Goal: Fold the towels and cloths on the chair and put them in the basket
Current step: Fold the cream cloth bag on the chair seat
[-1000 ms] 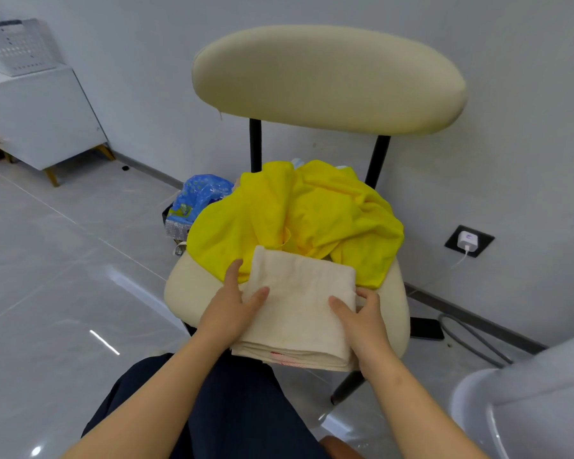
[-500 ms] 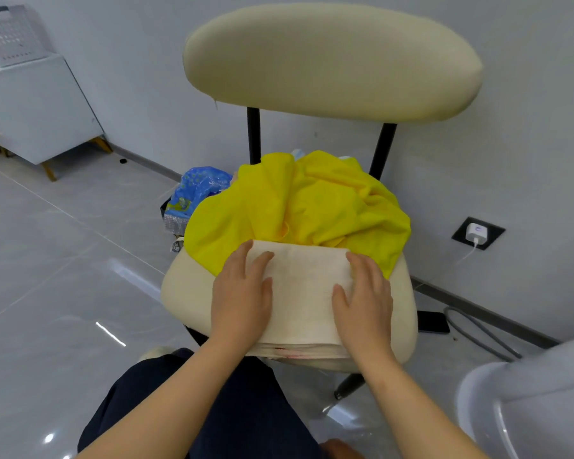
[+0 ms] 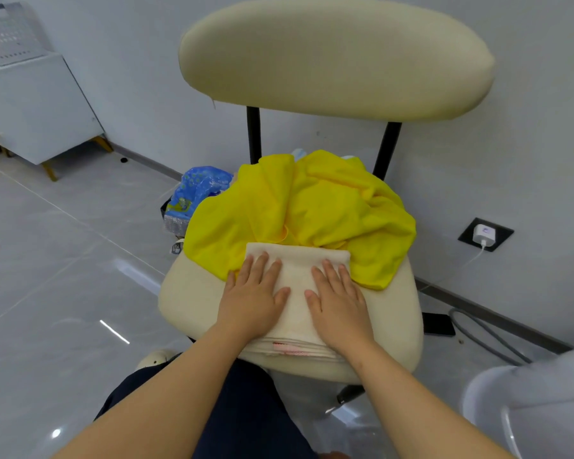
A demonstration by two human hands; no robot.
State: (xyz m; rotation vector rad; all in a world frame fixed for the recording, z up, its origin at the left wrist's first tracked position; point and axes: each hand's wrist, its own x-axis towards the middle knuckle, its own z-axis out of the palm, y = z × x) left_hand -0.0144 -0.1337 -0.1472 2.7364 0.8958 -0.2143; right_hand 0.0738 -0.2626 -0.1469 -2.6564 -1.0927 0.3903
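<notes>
- A folded cream towel [image 3: 297,279] is seen on the front part of the chair seat [image 3: 186,296]. Its far edge is laid over the hem of a yellow cloth [image 3: 328,207].
- The left hand [image 3: 251,303] is laid palm down on the left half of the towel. The fingers are held straight and close together, and nothing is gripped.
- The right hand [image 3: 340,304] is laid flat in the same way on the right half, with nothing held. The two thumbs are turned toward each other, and a strip of towel is left bare between them.
- A pink-red stitched band is noted in the layered near edge of the towel.
- The yellow cloth is heaped unfolded at the rear of the seat, below the backrest [image 3: 335,54].
- A blue plastic bag [image 3: 201,187] is seen on the floor, just left of the chair.
- A white perforated basket [image 3: 9,34] is set on a white cabinet [image 3: 37,111] at upper left, well apart from the chair.
- A white rounded container [image 3: 527,409] is cut off at lower right. Its kind cannot be told.
</notes>
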